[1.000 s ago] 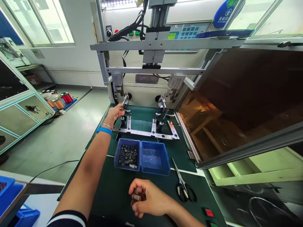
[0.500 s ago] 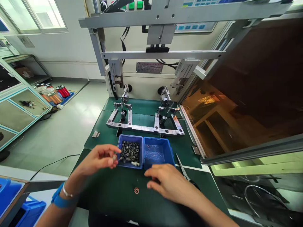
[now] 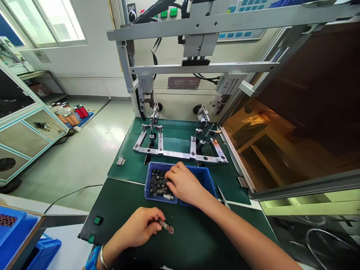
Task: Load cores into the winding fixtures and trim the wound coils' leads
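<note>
My left hand (image 3: 140, 227) rests low on the green mat (image 3: 120, 202), fingers pinched on a small copper-wound rotor (image 3: 167, 226) that lies against the mat. My right hand (image 3: 184, 183) reaches into the left blue bin (image 3: 148, 184), fingertips curled down among several small dark cylindrical parts (image 3: 157, 182). Whether those fingers grip one is hidden. The adjoining right blue bin (image 3: 209, 179) is mostly covered by my right hand and wrist.
Behind the bins stands a metal fixture frame (image 3: 177, 152) with two spindle heads (image 3: 203, 116) under an aluminium gantry (image 3: 202, 67). A tinted guard door (image 3: 295, 112) stands open at right. Scissors (image 3: 223, 198) peek out by my forearm. Wire spools (image 3: 80, 111) sit on the floor at left.
My left hand drew back from the machine's left spindle to the near mat and took hold of the rotor lying there. My right hand moved from the mat up into the left bin.
</note>
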Demonstrator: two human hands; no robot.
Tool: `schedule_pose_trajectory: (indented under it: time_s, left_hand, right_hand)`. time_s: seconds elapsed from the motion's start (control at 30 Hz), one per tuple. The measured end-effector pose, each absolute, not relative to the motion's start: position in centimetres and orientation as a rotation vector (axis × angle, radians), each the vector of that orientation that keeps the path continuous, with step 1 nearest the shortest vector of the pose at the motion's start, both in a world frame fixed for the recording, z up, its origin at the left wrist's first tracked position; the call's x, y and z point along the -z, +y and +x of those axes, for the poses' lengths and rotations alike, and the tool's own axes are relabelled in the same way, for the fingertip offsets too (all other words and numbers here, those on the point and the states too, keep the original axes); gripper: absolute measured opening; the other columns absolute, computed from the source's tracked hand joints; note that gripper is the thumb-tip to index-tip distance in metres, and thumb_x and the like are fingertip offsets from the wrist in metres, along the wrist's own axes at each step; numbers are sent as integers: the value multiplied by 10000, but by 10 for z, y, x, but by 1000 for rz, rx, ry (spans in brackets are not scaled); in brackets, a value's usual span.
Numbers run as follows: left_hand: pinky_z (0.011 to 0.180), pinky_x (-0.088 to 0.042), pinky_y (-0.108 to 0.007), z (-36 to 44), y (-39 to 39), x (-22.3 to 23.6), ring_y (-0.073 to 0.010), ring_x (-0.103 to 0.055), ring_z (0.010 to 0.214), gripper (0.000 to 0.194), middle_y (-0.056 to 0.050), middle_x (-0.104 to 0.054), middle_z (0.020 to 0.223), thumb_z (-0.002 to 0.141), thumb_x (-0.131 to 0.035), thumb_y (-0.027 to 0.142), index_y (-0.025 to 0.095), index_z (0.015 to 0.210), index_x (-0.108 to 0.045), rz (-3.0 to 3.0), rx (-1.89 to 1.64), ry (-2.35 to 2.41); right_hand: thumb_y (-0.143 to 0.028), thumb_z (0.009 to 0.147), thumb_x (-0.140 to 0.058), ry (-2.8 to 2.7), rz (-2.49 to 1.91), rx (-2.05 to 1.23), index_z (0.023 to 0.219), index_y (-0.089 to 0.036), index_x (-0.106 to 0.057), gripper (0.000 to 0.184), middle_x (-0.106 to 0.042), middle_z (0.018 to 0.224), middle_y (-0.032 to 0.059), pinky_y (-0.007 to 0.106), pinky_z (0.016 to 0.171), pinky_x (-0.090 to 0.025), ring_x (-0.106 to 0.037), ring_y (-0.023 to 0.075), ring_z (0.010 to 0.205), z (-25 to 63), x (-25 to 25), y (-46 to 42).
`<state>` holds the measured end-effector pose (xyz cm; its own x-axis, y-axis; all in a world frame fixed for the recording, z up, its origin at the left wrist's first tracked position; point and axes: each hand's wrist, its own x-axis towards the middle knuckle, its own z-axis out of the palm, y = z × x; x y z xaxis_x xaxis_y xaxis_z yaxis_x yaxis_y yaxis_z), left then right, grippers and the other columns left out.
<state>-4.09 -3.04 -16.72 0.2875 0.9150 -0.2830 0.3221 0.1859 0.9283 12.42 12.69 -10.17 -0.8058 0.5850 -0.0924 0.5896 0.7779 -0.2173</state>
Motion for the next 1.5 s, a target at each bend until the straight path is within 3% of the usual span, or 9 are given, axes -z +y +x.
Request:
schedule_pose_trajectory:
  time_s: [0.1, 0.3, 0.43, 0.57, 0.7, 0.87, 1.03, 1.27, 1.5]
  left_hand:
    - [758, -477, -269, -34, -35, 169, -166, -605, 824, 248, -36, -619, 966, 837, -561, 88, 219, 1012, -679, 1696, -590, 1396]
    - [858, -457, -308, -52, -25, 142, -199, -583, 949, 323, -34, -611, 1039, 846, -654, 111, 242, 1141, -658, 1946, -449, 1572]
    - [837, -435, -414, -52, 29, 117, -256, -544, 917, 222, -78, -615, 1011, 967, -510, 195, 206, 1104, -684, 2260, -340, 1901]
    - [808, -421, -456, -33, 78, 122, -336, -523, 980, 97, -146, -598, 1003, 849, -625, 120, 119, 876, -718, 2396, -82, 2028]
    - [810, -414, -489, -25, 87, 135, -360, -532, 985, 112, -171, -598, 980, 794, -605, 33, 97, 841, -685, 2381, -119, 2037]
    - [827, -445, -439, -33, 77, 130, -275, -583, 930, 155, -98, -619, 932, 852, -519, 39, 144, 931, -602, 2268, -371, 2001]
    - [727, -515, -328, -43, 72, 127, -190, -632, 795, 218, -56, -603, 917, 943, -477, 316, 178, 1094, -553, 1494, -1140, 1370]
    - [657, -475, -252, -46, 72, 135, -123, -540, 672, 350, -40, -627, 853, 734, -790, 376, 145, 946, -635, 1229, -1249, 1301]
    - [719, -509, -285, -46, 69, 141, -169, -618, 778, 335, -73, -662, 936, 829, -723, 371, 152, 1066, -634, 1241, -1359, 1246]
  right_hand:
    - [-152, 978, -499, 2986, 1148, 549, 1100, -131, -587, 152, -625, 950, 63, 323, 784, -460, -567, 209, 878, 152, 95, 121]
    - [-193, 964, -461, 3274, 1254, 1220, 1034, -226, -535, 108, -559, 892, 3, 281, 648, -445, -540, 149, 701, 193, 110, 108]
    - [-207, 995, -461, 3451, 1062, 1095, 1097, -238, -516, 119, -551, 964, 29, 301, 679, -463, -567, 166, 763, 192, 121, 98]
    - [-173, 983, -486, 3600, 1037, 1016, 1165, -222, -479, 188, -553, 939, 40, 295, 637, -481, -543, 152, 674, 190, 121, 93]
    - [-123, 975, -480, 3702, 946, 924, 1163, -216, -494, 210, -589, 965, 70, 304, 685, -513, -577, 191, 798, 195, 117, 91]
    - [-124, 971, -487, 3744, 948, 681, 1185, -214, -533, 237, -629, 1026, 85, 335, 791, -542, -611, 216, 921, 204, 113, 107]
    - [-139, 899, -527, 3692, 1352, 369, 1058, -196, -631, 198, -649, 1080, 103, 441, 929, -502, -597, 261, 1036, 222, 89, 210]
    - [-133, 815, -699, 3278, 1878, 333, 878, -140, -683, 66, -650, 997, 85, 521, 1024, -380, -526, 289, 1128, 241, 78, 342]
    - [-213, 850, -733, 3168, 1825, 544, 928, -159, -701, 100, -674, 1017, 53, 461, 1011, -412, -555, 250, 1128, 250, 103, 355]
